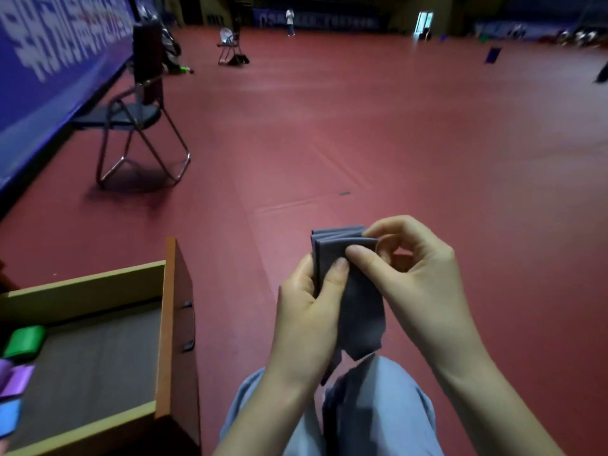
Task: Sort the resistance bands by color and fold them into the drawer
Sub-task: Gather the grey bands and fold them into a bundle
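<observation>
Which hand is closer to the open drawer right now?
Left. The left hand grips the grey band right of the drawer; the right hand pinches it farther right.

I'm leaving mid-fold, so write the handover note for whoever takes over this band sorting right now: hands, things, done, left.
Left hand: grips the folded stack of the grey band.
Right hand: pinches the stack's top fold.
The grey band's unfolded tail hangs down toward the lap.
Drawer: open, to the left. The folded green band, purple band and blue band lie in it in a row.
Done: those three are stowed and the grey band is mostly folded.
Left: fold the tail and lay the grey band in the drawer. No other loose bands are in view.
</observation>
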`<state>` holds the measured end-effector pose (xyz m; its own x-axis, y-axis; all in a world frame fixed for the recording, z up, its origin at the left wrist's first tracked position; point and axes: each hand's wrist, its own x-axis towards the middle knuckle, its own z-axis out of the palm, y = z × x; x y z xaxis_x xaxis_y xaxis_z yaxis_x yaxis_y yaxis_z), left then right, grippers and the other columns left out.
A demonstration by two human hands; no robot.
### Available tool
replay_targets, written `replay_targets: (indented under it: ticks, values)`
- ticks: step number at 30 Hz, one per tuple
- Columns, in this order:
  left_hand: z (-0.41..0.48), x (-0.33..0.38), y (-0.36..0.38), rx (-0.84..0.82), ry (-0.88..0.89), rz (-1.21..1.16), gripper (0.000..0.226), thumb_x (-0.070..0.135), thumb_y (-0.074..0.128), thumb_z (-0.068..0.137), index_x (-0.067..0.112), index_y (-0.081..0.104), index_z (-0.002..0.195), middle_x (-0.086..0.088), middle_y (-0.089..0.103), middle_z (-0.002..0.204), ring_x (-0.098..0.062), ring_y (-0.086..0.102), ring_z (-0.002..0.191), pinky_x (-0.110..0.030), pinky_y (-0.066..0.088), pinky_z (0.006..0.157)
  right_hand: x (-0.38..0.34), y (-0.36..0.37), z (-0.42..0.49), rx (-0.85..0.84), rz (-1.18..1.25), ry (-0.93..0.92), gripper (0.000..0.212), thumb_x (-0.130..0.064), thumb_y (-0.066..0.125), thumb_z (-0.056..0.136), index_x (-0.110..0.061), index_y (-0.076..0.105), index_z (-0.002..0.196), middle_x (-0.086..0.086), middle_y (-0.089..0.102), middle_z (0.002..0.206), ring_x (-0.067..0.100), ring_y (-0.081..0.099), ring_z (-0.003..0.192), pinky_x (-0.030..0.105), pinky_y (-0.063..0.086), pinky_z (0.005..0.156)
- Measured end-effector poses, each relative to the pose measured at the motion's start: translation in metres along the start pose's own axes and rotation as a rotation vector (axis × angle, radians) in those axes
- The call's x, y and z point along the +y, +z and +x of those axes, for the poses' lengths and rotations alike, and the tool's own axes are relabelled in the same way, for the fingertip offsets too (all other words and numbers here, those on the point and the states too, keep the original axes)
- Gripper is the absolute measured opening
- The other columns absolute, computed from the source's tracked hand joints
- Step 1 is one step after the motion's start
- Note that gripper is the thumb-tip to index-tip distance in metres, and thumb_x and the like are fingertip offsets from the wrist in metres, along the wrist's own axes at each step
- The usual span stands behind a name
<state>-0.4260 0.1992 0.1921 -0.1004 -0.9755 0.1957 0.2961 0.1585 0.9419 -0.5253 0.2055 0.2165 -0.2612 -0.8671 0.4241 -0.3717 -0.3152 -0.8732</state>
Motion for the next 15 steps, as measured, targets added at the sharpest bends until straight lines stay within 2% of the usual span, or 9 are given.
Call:
replay_targets:
  ticks: [3, 5, 7, 9, 10, 12, 13, 15]
  values:
    - [-0.012, 0.014, -0.003, 0.02, 0.061, 0.014, 0.021, 0.007, 0.049, 0.088, 0.021, 0.064, 0.085, 0.016, 0.071, 0.074, 0.006, 0.063, 0.072, -0.009, 0.047, 0.063, -0.024, -0.009, -0.005, -0.073, -0.045, 0.006, 0.023, -0.013, 0.074, 0.07, -0.027, 0.056, 0.075, -0.011, 0.052, 0.056, 0.005, 0.047, 0.052, 0.029, 0.048, 0.059]
    - [-0.018, 0.023, -0.002, -0.007, 0.097, 0.027, 0.02, 0.011, 0.048, 0.089, 0.024, 0.063, 0.086, 0.018, 0.071, 0.077, 0.006, 0.063, 0.075, -0.01, 0.048, 0.066, -0.04, -0.015, -0.006, -0.134, -0.108, -0.02, 0.024, -0.027, 0.074, 0.066, -0.028, 0.055, 0.081, -0.01, 0.053, 0.059, 0.009, 0.05, 0.054, 0.036, 0.049, 0.062]
    - [-0.023, 0.033, -0.002, -0.034, 0.12, 0.032, 0.019, 0.014, 0.047, 0.089, 0.025, 0.063, 0.087, 0.018, 0.071, 0.077, 0.005, 0.064, 0.076, -0.011, 0.049, 0.066, -0.053, -0.021, -0.005, -0.16, -0.237, -0.054, 0.032, -0.04, 0.07, 0.065, -0.032, 0.053, 0.09, -0.008, 0.05, 0.062, 0.011, 0.05, 0.059, 0.031, 0.047, 0.065]
    - [-0.028, 0.043, -0.003, -0.067, 0.134, 0.004, 0.019, 0.016, 0.046, 0.089, 0.026, 0.062, 0.089, 0.017, 0.07, 0.078, 0.004, 0.064, 0.076, -0.011, 0.049, 0.064, -0.063, -0.027, -0.005, -0.229, -0.329, -0.049, 0.04, -0.045, 0.062, 0.062, -0.031, 0.053, 0.098, -0.008, 0.052, 0.071, 0.01, 0.051, 0.065, 0.025, 0.044, 0.067]
    - [-0.03, 0.046, -0.003, -0.083, 0.141, -0.004, 0.019, 0.016, 0.045, 0.089, 0.026, 0.062, 0.09, 0.017, 0.071, 0.077, 0.004, 0.065, 0.076, -0.011, 0.049, 0.063, -0.067, -0.029, -0.006, -0.289, -0.307, -0.026, 0.038, -0.044, 0.061, 0.064, -0.028, 0.057, 0.098, -0.006, 0.055, 0.075, 0.012, 0.053, 0.067, 0.026, 0.046, 0.068]
    - [-0.035, 0.053, -0.002, -0.121, 0.13, -0.065, 0.019, 0.015, 0.044, 0.089, 0.024, 0.06, 0.092, 0.016, 0.071, 0.075, 0.003, 0.066, 0.072, -0.01, 0.049, 0.062, -0.072, -0.029, -0.009, -0.375, -0.15, 0.026, 0.019, -0.031, 0.064, 0.073, -0.021, 0.065, 0.089, -0.004, 0.062, 0.076, 0.011, 0.055, 0.066, 0.025, 0.05, 0.06]
    - [-0.037, 0.056, -0.002, -0.132, 0.122, -0.095, 0.018, 0.016, 0.043, 0.089, 0.023, 0.059, 0.092, 0.015, 0.071, 0.074, 0.003, 0.067, 0.071, -0.011, 0.049, 0.061, -0.073, -0.027, -0.012, -0.374, -0.057, 0.044, 0.009, -0.022, 0.065, 0.076, -0.019, 0.067, 0.084, -0.004, 0.062, 0.073, 0.008, 0.055, 0.063, 0.02, 0.049, 0.053]
    - [-0.038, 0.055, -0.001, -0.13, 0.11, -0.124, 0.017, 0.018, 0.042, 0.089, 0.024, 0.058, 0.094, 0.015, 0.071, 0.075, 0.002, 0.067, 0.072, -0.012, 0.05, 0.062, -0.07, -0.024, -0.015, -0.314, 0.047, 0.026, 0.01, -0.011, 0.065, 0.078, -0.02, 0.068, 0.078, -0.005, 0.063, 0.069, 0.001, 0.053, 0.057, 0.013, 0.043, 0.047]
